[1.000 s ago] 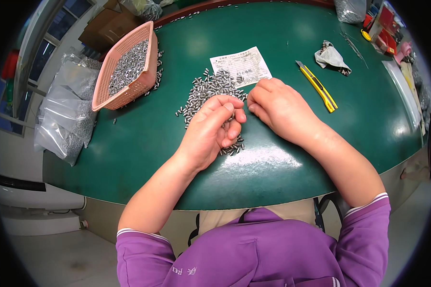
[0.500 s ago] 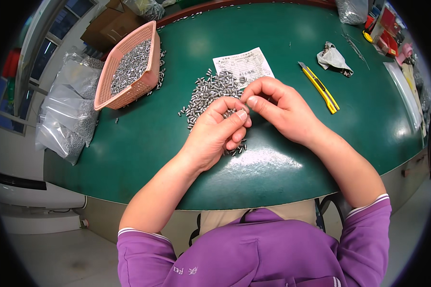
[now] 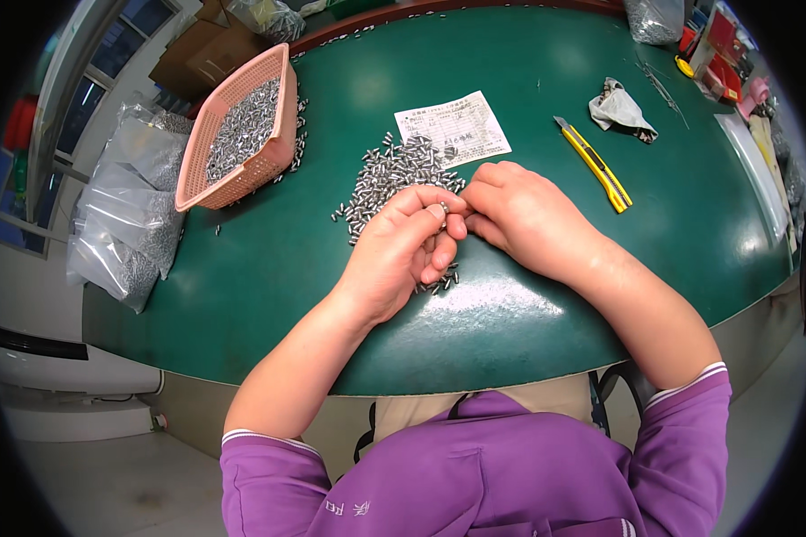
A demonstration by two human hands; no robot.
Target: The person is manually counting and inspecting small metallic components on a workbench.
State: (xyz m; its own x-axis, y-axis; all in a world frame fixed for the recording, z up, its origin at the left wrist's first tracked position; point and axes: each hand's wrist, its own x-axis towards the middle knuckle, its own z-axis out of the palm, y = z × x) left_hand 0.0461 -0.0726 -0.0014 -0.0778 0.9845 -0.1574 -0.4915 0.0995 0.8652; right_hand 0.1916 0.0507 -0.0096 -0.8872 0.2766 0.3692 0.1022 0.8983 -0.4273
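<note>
Over the table's middle, my left hand (image 3: 390,251) is closed in a pinch, with a small metal pin (image 3: 444,208) showing between thumb and index finger. Touching or almost touching its fingertips, my right hand (image 3: 537,219) has its fingers bent down and together; whatever they grip is hidden. Just beyond both hands lies a heap of small shiny metal pins (image 3: 387,179), some of it covered by my left hand. A few more pins (image 3: 441,281) lie below that hand. A printed paper slip (image 3: 461,125) rests flat against the heap's far side.
At left stands a pink plastic basket (image 3: 282,148) of similar pins, beside clear bags (image 3: 121,228) of metal parts. On the right of the green table (image 3: 546,331) are a yellow utility knife (image 3: 595,166) and a crumpled white cloth or wrapper (image 3: 622,112). Another bag (image 3: 655,20) sits far right.
My right hand has turned, its fingers now curled downward with the back of the hand up. A pin now shows in my left pinch, which has barely moved.
</note>
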